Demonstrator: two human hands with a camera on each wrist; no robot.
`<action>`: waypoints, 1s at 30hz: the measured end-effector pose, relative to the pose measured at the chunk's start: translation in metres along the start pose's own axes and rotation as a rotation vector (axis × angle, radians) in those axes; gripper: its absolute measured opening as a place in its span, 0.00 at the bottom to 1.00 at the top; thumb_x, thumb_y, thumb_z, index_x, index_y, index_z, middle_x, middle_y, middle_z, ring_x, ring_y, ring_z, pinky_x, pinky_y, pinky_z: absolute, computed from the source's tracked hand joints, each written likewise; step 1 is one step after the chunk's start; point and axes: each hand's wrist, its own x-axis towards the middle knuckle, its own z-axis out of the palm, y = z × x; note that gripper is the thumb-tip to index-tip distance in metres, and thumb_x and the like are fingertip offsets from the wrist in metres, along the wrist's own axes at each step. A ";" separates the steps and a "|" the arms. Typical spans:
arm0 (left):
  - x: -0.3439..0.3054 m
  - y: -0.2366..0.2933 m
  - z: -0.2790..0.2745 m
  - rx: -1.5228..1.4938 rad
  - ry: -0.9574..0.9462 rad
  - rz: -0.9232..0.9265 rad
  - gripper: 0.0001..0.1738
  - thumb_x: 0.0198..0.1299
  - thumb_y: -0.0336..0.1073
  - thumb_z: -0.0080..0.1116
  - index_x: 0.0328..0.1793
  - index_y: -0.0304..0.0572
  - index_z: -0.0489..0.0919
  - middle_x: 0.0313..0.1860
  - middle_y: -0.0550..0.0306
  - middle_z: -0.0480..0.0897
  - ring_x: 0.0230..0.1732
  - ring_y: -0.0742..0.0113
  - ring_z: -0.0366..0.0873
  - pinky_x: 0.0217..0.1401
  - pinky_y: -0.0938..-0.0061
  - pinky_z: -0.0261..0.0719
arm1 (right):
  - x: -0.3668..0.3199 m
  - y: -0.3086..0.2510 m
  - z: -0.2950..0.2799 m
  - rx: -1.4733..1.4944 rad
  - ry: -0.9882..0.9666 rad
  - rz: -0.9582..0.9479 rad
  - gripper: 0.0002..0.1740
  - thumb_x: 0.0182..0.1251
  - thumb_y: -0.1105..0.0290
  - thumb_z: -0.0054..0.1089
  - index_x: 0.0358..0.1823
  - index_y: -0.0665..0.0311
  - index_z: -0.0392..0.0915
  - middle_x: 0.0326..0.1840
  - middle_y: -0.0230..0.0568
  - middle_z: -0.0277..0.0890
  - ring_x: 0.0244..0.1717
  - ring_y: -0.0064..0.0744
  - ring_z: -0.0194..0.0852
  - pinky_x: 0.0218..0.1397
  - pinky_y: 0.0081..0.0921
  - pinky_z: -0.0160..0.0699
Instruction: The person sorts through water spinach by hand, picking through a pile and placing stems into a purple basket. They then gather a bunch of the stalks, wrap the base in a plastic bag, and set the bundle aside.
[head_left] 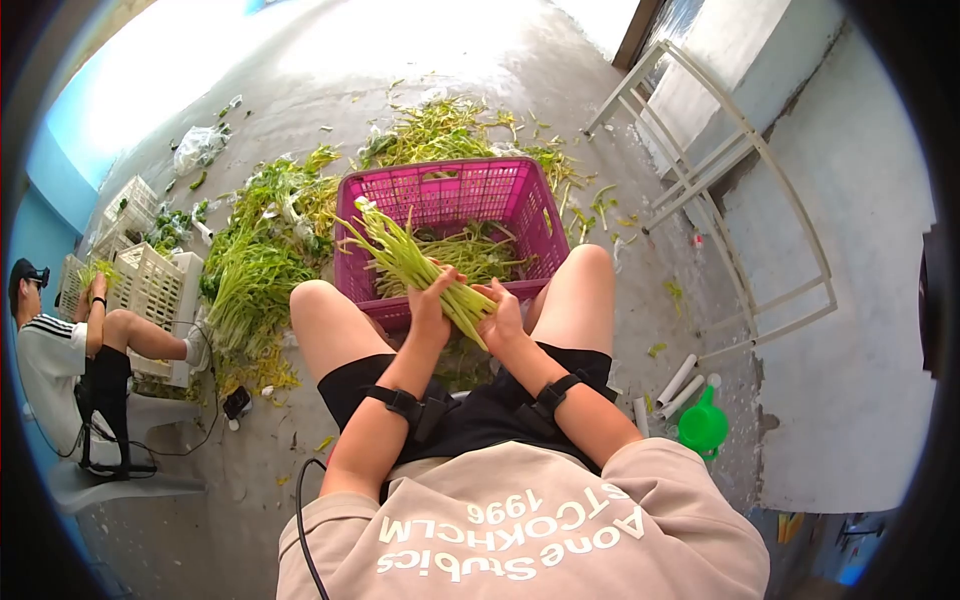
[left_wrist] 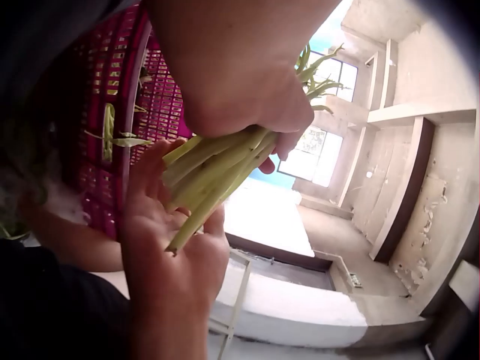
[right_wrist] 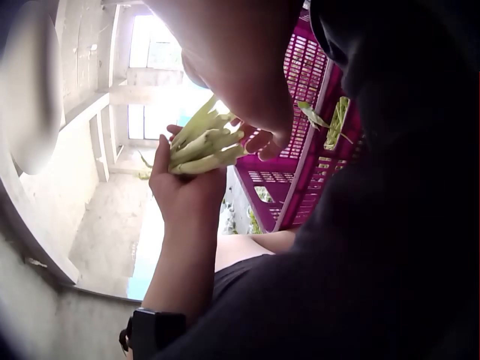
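A bundle of pale green vegetable stalks (head_left: 412, 255) slants over the near side of a magenta plastic crate (head_left: 440, 180). My left hand (head_left: 430, 308) grips it near its lower end, fingers curled round the stalks. At the cut ends, my right hand (head_left: 504, 318) has its palm turned toward the bundle. The left wrist view shows the stalk ends (left_wrist: 214, 169) lying against that right palm (left_wrist: 176, 247), its fingers loosely spread. More stalks (head_left: 470, 255) lie inside the crate.
Heaps of leafy greens (head_left: 255, 270) cover the floor left of and behind the crate. Another person (head_left: 60, 370) sits at far left beside cream crates (head_left: 150, 280). A metal frame (head_left: 740, 200) leans at right, near white pipes (head_left: 680, 385) and a green plastic vessel (head_left: 703, 425).
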 end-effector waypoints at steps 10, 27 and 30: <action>0.013 0.009 0.000 -0.012 0.197 0.154 0.12 0.59 0.22 0.60 0.46 0.41 0.72 0.34 0.55 0.79 0.37 0.61 0.82 0.43 0.67 0.81 | -0.028 0.005 0.023 -0.210 0.002 0.045 0.33 0.79 0.40 0.34 0.63 0.63 0.68 0.53 0.42 0.78 0.55 0.41 0.78 0.58 0.38 0.74; -0.003 -0.010 0.002 -0.027 0.052 -0.069 0.14 0.59 0.22 0.61 0.48 0.42 0.72 0.36 0.55 0.78 0.37 0.60 0.81 0.44 0.67 0.83 | -0.003 0.010 -0.002 -0.066 0.089 -0.046 0.24 0.81 0.52 0.36 0.53 0.67 0.72 0.52 0.49 0.78 0.52 0.43 0.79 0.61 0.42 0.76; -0.003 -0.010 -0.003 -0.006 0.054 -0.095 0.12 0.60 0.24 0.60 0.47 0.43 0.72 0.34 0.55 0.78 0.36 0.60 0.81 0.45 0.66 0.82 | 0.005 0.015 -0.010 -0.005 -0.070 0.006 0.25 0.81 0.53 0.34 0.55 0.67 0.73 0.55 0.48 0.78 0.55 0.43 0.78 0.63 0.41 0.75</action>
